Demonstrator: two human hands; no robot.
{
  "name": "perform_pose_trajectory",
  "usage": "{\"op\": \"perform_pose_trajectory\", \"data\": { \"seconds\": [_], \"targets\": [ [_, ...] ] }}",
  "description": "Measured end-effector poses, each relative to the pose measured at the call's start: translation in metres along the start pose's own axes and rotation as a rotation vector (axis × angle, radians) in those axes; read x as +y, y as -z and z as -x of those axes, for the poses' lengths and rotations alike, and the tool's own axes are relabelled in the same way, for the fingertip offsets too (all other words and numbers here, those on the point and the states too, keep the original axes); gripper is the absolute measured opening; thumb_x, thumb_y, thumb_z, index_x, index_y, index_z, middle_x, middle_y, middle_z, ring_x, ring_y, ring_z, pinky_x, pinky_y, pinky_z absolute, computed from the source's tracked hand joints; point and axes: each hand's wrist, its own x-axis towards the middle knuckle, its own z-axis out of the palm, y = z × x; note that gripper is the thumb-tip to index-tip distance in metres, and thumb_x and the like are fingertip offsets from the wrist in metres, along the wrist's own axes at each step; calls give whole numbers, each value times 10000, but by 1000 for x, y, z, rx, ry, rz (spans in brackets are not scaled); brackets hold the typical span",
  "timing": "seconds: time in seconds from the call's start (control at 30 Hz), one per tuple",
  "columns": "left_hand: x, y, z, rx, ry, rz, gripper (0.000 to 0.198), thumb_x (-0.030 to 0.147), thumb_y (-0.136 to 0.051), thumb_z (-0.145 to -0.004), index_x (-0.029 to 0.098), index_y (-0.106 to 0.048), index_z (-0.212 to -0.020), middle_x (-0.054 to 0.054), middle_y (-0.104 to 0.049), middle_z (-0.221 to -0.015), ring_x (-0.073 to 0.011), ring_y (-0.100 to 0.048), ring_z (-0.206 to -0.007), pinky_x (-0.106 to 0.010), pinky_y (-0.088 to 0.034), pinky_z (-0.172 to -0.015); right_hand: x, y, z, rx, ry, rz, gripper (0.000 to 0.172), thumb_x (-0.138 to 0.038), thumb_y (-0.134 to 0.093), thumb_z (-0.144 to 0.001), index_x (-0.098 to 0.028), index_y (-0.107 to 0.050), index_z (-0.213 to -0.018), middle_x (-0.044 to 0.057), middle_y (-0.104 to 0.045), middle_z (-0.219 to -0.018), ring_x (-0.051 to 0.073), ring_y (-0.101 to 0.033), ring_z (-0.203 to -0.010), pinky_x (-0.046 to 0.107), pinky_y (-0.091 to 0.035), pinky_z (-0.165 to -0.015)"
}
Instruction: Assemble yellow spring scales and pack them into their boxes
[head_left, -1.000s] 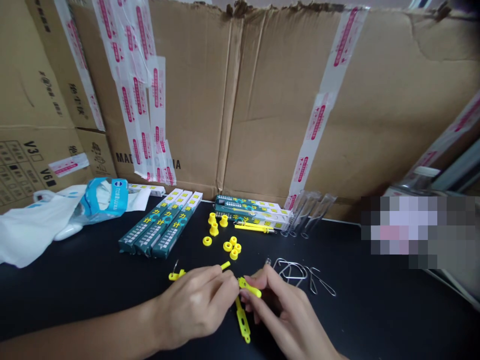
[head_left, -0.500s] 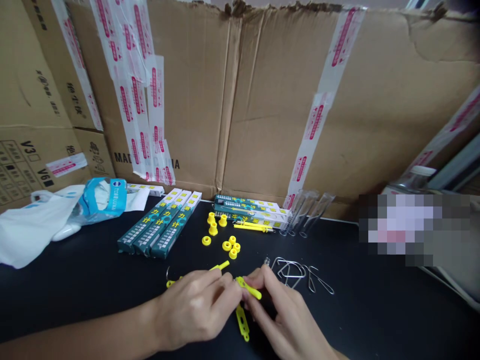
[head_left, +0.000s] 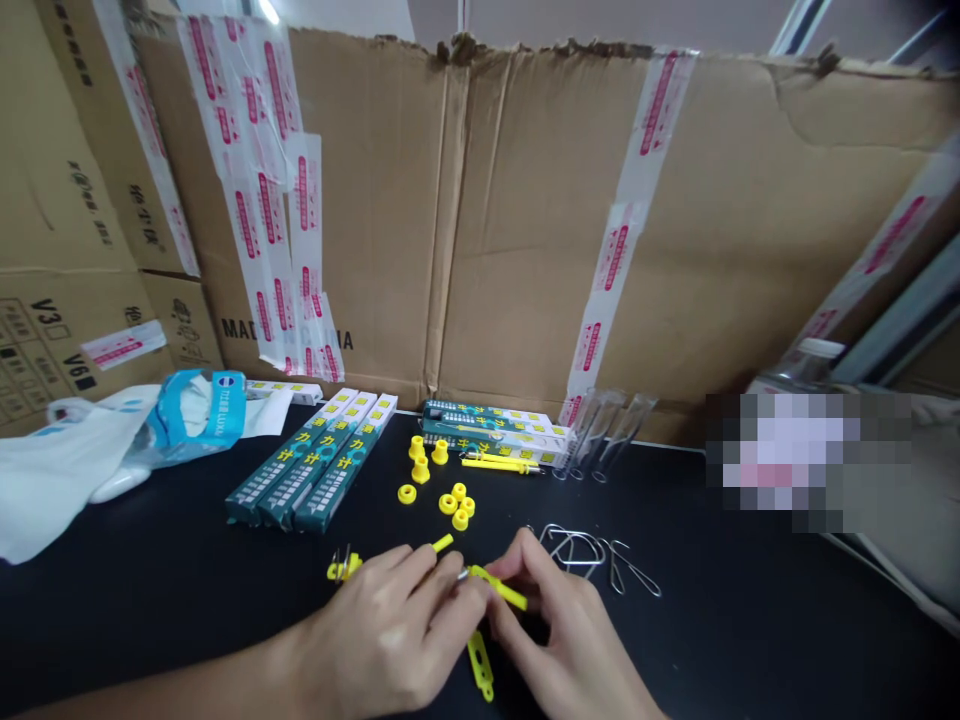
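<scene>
My right hand (head_left: 564, 628) is closed in a pinch on a yellow plastic rod (head_left: 510, 592) with a flattened end. Against that end, my left hand (head_left: 394, 630) closes its thumb and fingers on a small silvery metal piece (head_left: 463, 574), perhaps a spring; most of it is hidden. Below the fingertips lies a flat yellow plastic plate (head_left: 481, 668) with holes. Another yellow rod (head_left: 442, 543) sticks out beyond my left knuckles. Past that hand's far side is a yellow part (head_left: 345, 568) with thin metal hooks.
Bent metal wire hooks (head_left: 574, 548) lie right of my hands. Farther back are several yellow caps (head_left: 420, 470), thin yellow rods (head_left: 499, 464), clear tubes (head_left: 600, 435) and green-and-white boxes (head_left: 322, 465). A tissue pack (head_left: 199, 415) lies left. A cardboard wall (head_left: 525, 250) encloses the back.
The view has tipped up slightly. The yellow rod has shifted in my right fingers, and the silvery piece now shows by my left fingertips. Thin hooks show more clearly beyond my left hand.
</scene>
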Motion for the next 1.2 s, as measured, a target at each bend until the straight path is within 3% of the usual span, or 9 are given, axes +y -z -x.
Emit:
{"op": "perform_pose_trajectory", "data": {
  "seconds": [0.1,0.2,0.3,0.47,0.6,0.87,1.07,1.2],
  "targets": [
    [1,2,-2,7,-16,-23,319,40,-338,-995,80,-648,-930,-94,-733,-729,-200,-673,-589,-300,-559,-524,0,-1,-1,4,-4,0,117,-317,-447,-1002,-229,-509,-1048,21,-694,-817,183,-685,-709,276,-523,-668],
    [1,2,-2,4,6,-4,335,51,-312,-1015,88,-636,-934,-73,-719,-708,-182,-673,-578,-276,-557,-522,4,-2,-2,11,-13,4,243,-306,-437,-1004,-223,-485,-1227,14,-710,-800,184,-689,-693,275,-524,-654],
    [0,-1,0,-34,43,54,324,48,-304,-1022,107,-610,-934,-48,-691,-706,-174,-662,-589,-275,-554,-543,9,-2,-2,23,-29,3,305,-311,-448,-996,-211,-511,-1277,30,-740,-829,196,-712,-741,280,-536,-680],
    [0,-10,10,-70,94,114,229,15,-380,-988,123,-567,-909,-42,-656,-746,-187,-623,-623,-323,-537,-603,11,0,-1,58,-84,69,289,-404,-458,-1004,-211,-656,-1086,25,-715,-725,183,-668,-597,254,-492,-547],
    [2,-13,12,-106,107,99,222,7,-380,-991,125,-553,-918,-34,-620,-758,-196,-605,-660,-341,-512,-640,9,1,2,71,-52,83,288,-416,-441,-1020,-222,-652,-995,18,-698,-742,144,-605,-511,234,-454,-495],
    [1,-11,8,-172,216,190,284,135,-349,-1059,181,-472,-807,-2,-524,-689,-181,-532,-608,-302,-381,-512,4,-1,5,3,-45,45,231,-402,-436,-1026,-222,-574,-983,-11,-694,-732,118,-623,-508,199,-474,-518],
    [1,-10,12,-207,230,242,264,116,-322,-1053,186,-479,-854,1,-526,-712,-176,-530,-631,-279,-400,-528,6,-3,6,19,-4,95,216,-381,-429,-1025,-227,-564,-957,-22,-686,-682,122,-627,-508,193,-486,-524],
    [2,-10,12,-218,223,244,274,101,-298,-1043,184,-488,-864,-4,-551,-714,-181,-549,-632,-282,-462,-578,6,-5,7,44,104,126,180,-323,-406,-1024,-232,-546,-957,6,-729,-780,137,-677,-598,202,-509,-581]
  ]
}}
